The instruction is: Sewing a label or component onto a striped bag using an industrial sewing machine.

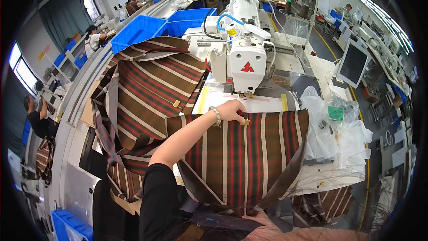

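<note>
A brown, red and cream striped fabric panel (254, 151) hangs over the front of a white sewing machine (247, 62). My left hand (231, 110), with a beaded bracelet at the wrist, reaches to the panel's top edge. Its thumb and fingers are closed in a pinch at a small gold label (245, 121) on the panel, just before the needle area. My right hand (264, 224) is low in the view at the panel's bottom edge; its fingers are mostly hidden. Left of the panel lies a heap of the same striped fabric (156, 85), bearing another gold label (176, 103).
Blue bins (140, 31) stand behind the fabric heap. Clear plastic bags (325, 129) lie on the table at right, near a tilted screen (353, 64). More striped fabric (323, 205) hangs below the table edge. Other people (41, 118) work at machines on the left.
</note>
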{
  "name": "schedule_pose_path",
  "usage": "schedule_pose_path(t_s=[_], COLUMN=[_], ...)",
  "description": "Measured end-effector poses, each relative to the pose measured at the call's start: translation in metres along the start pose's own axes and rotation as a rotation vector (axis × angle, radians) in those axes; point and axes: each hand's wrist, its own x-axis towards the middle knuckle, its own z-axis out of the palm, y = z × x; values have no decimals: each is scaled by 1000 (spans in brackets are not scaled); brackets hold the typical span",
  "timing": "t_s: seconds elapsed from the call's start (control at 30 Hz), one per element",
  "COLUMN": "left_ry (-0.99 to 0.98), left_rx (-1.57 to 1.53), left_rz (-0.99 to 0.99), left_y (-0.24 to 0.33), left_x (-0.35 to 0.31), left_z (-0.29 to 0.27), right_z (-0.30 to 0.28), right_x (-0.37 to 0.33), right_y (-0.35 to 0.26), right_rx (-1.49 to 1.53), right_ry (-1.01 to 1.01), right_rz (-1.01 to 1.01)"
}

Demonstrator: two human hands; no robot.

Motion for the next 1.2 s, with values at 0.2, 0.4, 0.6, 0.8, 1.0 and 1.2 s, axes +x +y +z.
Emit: schedule_pose_path(t_s=[0.2, 0.4, 0.6, 0.8, 1.0, 1.2], left_ry=[-22, -70, -40, -36, -59, -41], left_rx=[-61, -174, -99, -57, -49, -51], left_rz=[9, -29, -24, -14, -1, 30], left_y=[5, 20, 17, 6, 11, 3], left_x=[-1, -3, 6, 13, 15, 10], left_z=[-7, -11, -8, -5, -7, -4], right_z=[-3, 2, 4, 6, 7, 10], right_x=[4, -2, -5, -7, -3, -6], right_y=[13, -1, -6, -17, 1, -3], right_rx=[31, 78, 139, 130, 152, 359], right_ry=[-30, 12, -35, 13, -4, -14], right_rz=[-129, -166, -118, -139, -169, -66])
